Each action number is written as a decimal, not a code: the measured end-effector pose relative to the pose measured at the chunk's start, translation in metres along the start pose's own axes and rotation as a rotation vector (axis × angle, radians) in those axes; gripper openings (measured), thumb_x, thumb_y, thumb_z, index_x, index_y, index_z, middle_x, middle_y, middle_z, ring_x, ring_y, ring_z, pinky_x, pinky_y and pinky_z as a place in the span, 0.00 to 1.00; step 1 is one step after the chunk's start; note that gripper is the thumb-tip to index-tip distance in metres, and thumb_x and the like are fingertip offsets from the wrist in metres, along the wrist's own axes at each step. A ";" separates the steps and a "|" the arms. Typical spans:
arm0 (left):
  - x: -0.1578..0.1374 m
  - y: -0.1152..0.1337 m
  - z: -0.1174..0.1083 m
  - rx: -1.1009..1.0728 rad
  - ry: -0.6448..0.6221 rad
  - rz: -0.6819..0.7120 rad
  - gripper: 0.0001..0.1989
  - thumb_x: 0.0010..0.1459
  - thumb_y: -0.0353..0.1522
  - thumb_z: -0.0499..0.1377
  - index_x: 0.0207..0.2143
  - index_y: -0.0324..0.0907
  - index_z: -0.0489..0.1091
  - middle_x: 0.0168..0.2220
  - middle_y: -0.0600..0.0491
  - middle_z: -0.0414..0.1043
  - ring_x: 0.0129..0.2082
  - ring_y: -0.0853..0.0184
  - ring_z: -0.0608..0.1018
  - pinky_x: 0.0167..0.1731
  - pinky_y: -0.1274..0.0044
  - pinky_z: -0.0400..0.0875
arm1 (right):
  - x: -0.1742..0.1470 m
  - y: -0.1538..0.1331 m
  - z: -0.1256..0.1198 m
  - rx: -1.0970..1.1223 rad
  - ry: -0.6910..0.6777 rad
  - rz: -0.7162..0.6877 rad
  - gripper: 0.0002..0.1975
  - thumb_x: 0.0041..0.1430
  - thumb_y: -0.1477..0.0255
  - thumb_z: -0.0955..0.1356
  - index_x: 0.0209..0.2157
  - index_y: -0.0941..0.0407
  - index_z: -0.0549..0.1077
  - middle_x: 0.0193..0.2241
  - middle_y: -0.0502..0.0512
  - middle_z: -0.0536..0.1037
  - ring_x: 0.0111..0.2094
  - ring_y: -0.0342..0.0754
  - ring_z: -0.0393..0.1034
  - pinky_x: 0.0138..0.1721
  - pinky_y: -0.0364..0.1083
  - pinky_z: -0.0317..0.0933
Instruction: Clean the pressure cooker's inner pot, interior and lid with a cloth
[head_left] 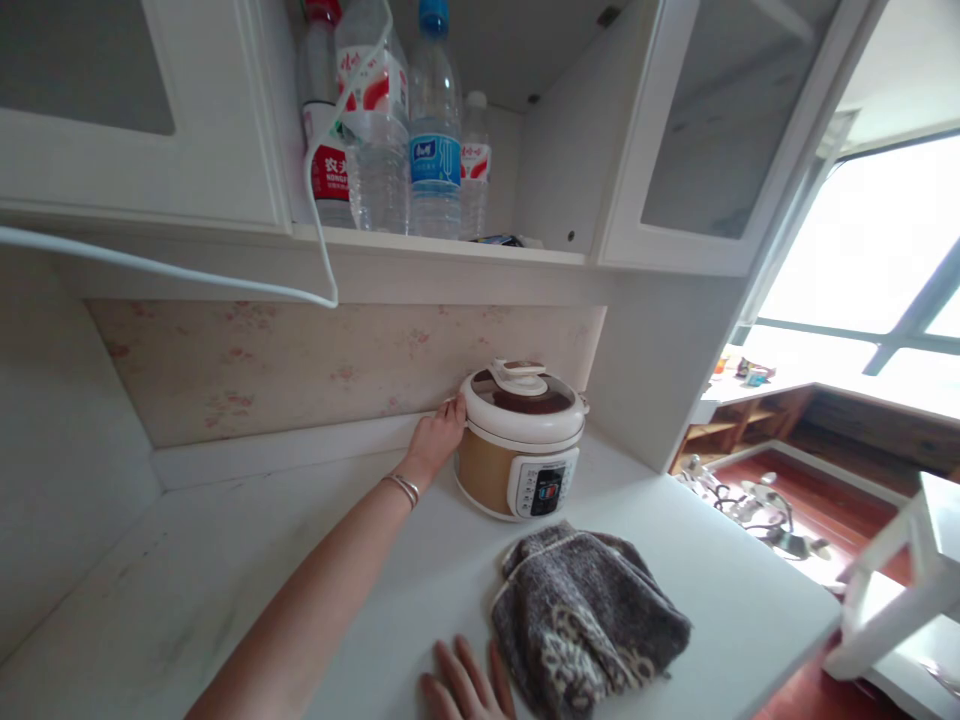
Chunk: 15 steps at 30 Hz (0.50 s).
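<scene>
An electric pressure cooker (pixel 484 470) stands upright on the white countertop, its lid on and its control panel facing forward. My left hand (pixel 441 435), with a bracelet at the wrist, grips the cooker's left side near the lid rim; some of its fingers are hidden. At the bottom edge of the view, my right hand (pixel 472 685) rests palm down with its fingers spread, holding nothing. Just right of those fingers lies a crumpled grey cloth (pixel 585 600) with a pale pattern, in front of the cooker.
Several plastic bottles (pixel 435 170) stand in the open cabinet above. A white cable (pixel 187 272) hangs before the shelf. The countertop (pixel 300 520) meets a side panel (pixel 645 370) at right. Beyond its right edge is a white stool (pixel 892 570).
</scene>
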<state>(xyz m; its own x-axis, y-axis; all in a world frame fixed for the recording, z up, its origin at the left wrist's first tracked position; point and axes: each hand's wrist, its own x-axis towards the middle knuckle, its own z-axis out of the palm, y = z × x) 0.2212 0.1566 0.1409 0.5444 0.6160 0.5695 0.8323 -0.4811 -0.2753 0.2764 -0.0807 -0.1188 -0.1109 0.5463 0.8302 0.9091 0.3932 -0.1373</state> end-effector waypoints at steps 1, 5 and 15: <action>-0.003 -0.004 -0.001 -0.002 -0.002 0.000 0.27 0.62 0.21 0.42 0.64 0.28 0.48 0.53 0.30 0.67 0.51 0.59 0.74 0.36 0.75 0.73 | 0.002 0.001 -0.005 0.015 -0.020 -0.001 0.12 0.56 0.57 0.66 0.39 0.46 0.74 0.44 0.48 0.79 0.43 0.54 0.75 0.58 0.57 0.58; -0.018 -0.025 -0.004 -0.003 0.004 -0.008 0.28 0.61 0.19 0.41 0.65 0.29 0.48 0.54 0.31 0.66 0.51 0.58 0.73 0.36 0.74 0.74 | 0.014 0.000 -0.031 0.077 -0.262 -0.014 0.18 0.53 0.58 0.68 0.46 0.45 0.72 0.52 0.48 0.74 0.51 0.55 0.70 0.60 0.56 0.55; -0.082 -0.116 -0.028 0.077 -0.097 -0.105 0.34 0.56 0.18 0.43 0.66 0.34 0.45 0.57 0.37 0.65 0.50 0.59 0.75 0.40 0.72 0.74 | 0.032 -0.008 -0.058 0.107 -0.518 0.037 0.21 0.55 0.63 0.68 0.52 0.47 0.69 0.57 0.49 0.68 0.57 0.58 0.63 0.60 0.61 0.53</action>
<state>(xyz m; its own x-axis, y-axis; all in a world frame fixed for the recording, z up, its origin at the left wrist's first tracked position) 0.0776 0.1446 0.1477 0.4580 0.7198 0.5216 0.8889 -0.3636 -0.2788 0.2886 -0.1096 -0.0601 -0.2877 0.8445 0.4517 0.8731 0.4251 -0.2387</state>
